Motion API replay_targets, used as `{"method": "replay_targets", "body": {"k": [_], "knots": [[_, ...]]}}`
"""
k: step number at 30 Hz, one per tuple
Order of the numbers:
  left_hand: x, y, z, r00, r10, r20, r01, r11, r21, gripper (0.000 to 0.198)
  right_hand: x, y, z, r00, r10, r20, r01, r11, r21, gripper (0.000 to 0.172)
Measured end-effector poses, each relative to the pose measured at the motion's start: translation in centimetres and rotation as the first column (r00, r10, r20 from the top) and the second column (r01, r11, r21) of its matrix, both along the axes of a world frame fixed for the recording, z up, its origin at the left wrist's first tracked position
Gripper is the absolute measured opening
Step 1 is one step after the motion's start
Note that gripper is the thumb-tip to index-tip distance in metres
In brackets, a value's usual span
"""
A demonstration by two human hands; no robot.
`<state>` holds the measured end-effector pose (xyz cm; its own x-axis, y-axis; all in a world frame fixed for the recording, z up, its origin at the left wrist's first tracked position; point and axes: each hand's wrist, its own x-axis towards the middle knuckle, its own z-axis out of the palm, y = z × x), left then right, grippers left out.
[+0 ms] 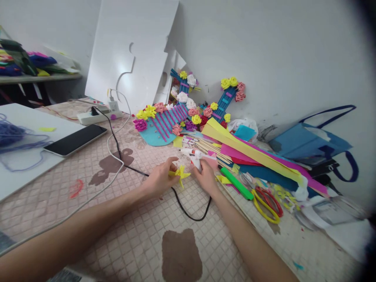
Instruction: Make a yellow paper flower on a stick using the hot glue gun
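My left hand [162,178] pinches a yellow paper flower [182,175] whose pointed petals spread toward the right. Just beside it, my right hand [206,177] is wrapped round the handle of a white glue gun [192,153]. The gun's nozzle points left, above and behind the flower. A black cord [190,217] loops over the table below both hands. Behind them stands a blue guitar-shaped craft piece [158,135] with purple strips and paper flowers in yellow, white, pink and red along its edges.
On the right lie crepe paper sheets [255,150], a green cutter [236,183], scissors [267,203] and a blue bag [311,143]. To the left are a phone [76,140], purple yarn [11,133] and a power strip [98,114]. A white cable [113,172] crosses the tabletop.
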<state>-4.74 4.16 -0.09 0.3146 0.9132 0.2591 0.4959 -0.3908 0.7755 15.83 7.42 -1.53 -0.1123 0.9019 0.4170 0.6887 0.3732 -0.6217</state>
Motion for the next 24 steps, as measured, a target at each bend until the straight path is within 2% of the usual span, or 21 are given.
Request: {"method": "replay_targets", "body": {"k": [24], "knots": [[-0.26, 0.12, 0.05, 0.999, -0.028, 0.024, 0.028, 0.999, 0.019, 0.049, 0.6, 0.21, 0.18, 0.999, 0.016, -0.048, -0.017, 1.0, -0.022, 0.034]]}}
